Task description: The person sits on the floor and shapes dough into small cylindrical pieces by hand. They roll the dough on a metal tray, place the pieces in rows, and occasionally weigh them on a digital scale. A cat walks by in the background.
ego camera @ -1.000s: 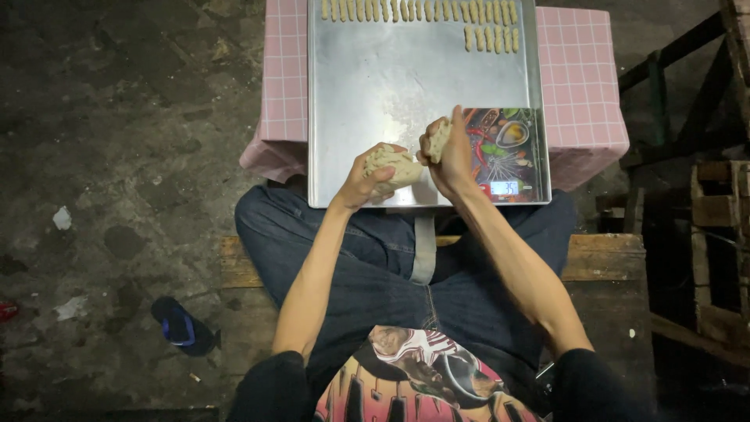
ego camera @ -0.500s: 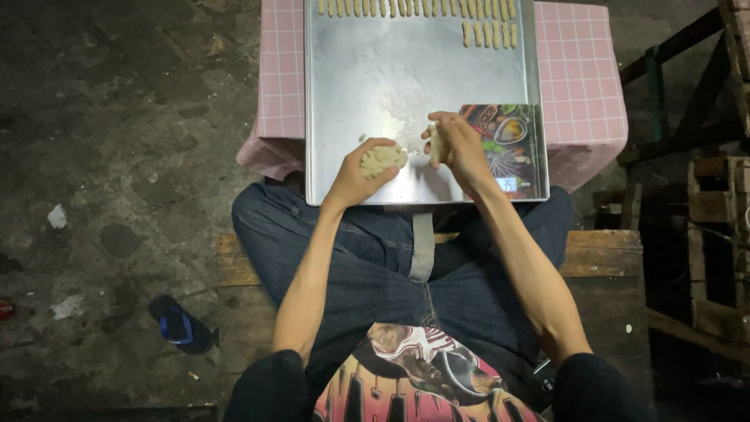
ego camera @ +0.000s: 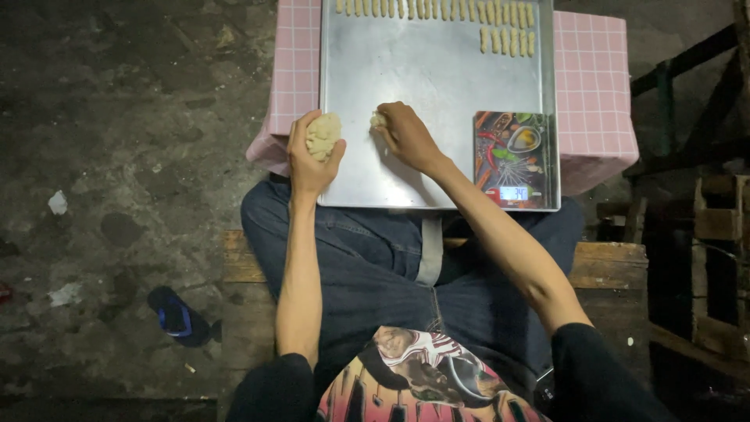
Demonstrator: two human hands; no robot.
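My left hand (ego camera: 311, 156) grips a pale lump of dough (ego camera: 323, 135) at the left edge of a large metal tray (ego camera: 437, 86). My right hand (ego camera: 409, 137) rests on the tray's middle, fingers closed around a small piece of dough (ego camera: 378, 120) at its fingertips. Rows of small shaped dough pieces (ego camera: 437, 9) line the tray's far edge, with a short second row (ego camera: 508, 41) at the far right. A colourful kitchen scale (ego camera: 512, 158) with a lit display sits on the tray's near right corner.
The tray lies on a pink checked cloth (ego camera: 594, 78) over a small table. I sit on a wooden bench (ego camera: 609, 266). A blue sandal (ego camera: 176, 314) lies on the dark concrete floor at left. Wooden crates (ego camera: 719, 227) stand at right.
My hands have parted: the left carried the dough lump to the tray's left edge, and the right moved left onto the tray's middle with a small piece pulled off.
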